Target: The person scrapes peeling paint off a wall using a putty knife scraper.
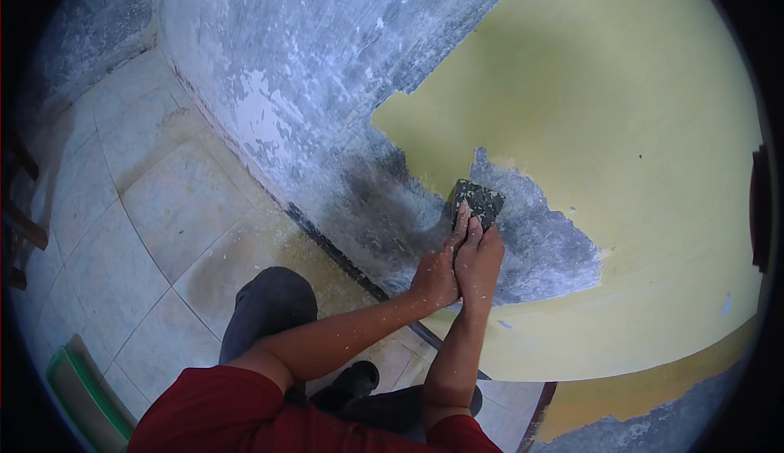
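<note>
Both my hands are together on a scraper with a wide, dark, paint-flecked blade (481, 203), which lies against the wall at the lower edge of the yellow-green paint (551, 104). My left hand (436, 275) is closed around the handle, a finger stretched along the blade. Pressed beside it, my right hand (479, 263) also has a finger on the blade; the handle is hidden between them. Around the blade the wall shows bare grey plaster (539, 244) with ragged paint borders. Small paint flakes cling to my hands and forearms.
Tiled floor (177, 208) with paint dust and flakes runs along the wall's dark base strip (331, 251). A green-rimmed container or stool (79, 385) stands at the lower left. Wooden legs (24, 223) show at the left edge. A dark object (759, 208) is at the far right.
</note>
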Action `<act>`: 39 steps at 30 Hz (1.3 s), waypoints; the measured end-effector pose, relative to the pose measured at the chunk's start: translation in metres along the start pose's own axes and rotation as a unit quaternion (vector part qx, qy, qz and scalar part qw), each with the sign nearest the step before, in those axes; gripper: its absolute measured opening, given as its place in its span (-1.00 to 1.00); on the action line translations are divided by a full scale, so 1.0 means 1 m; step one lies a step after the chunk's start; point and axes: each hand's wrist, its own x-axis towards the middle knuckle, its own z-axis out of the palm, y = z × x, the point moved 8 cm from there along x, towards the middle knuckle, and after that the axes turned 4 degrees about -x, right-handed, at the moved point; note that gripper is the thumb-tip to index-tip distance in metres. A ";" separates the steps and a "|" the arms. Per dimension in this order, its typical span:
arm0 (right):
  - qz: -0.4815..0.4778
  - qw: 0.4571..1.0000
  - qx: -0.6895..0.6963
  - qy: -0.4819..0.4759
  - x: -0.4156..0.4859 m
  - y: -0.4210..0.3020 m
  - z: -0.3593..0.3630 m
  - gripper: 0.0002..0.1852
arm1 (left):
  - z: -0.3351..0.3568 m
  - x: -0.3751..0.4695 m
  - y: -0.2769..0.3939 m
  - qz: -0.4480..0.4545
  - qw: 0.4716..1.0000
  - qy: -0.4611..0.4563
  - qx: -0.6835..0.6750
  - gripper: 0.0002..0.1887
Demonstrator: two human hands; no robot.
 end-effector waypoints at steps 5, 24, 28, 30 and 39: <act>-0.011 1.000 0.011 0.022 -0.002 0.012 0.002 -0.69 | -0.004 -0.006 0.012 0.046 0.997 0.054 -0.035 -0.06; -0.046 0.998 0.002 0.038 0.005 -0.016 0.006 -0.68 | -0.029 0.015 0.014 0.046 0.997 0.058 -0.027 0.02; -0.018 0.998 0.040 0.034 0.007 -0.001 0.003 -0.67 | -0.012 0.012 0.008 0.088 0.994 0.062 0.026 -0.02; -0.031 0.999 0.013 0.030 0.024 -0.019 -0.003 -0.66 | -0.030 0.019 0.032 0.106 0.990 0.090 0.006 -0.03; -0.034 0.998 0.012 0.059 0.007 0.005 0.018 -0.64 | -0.037 0.014 0.019 0.040 0.998 0.046 0.017 0.01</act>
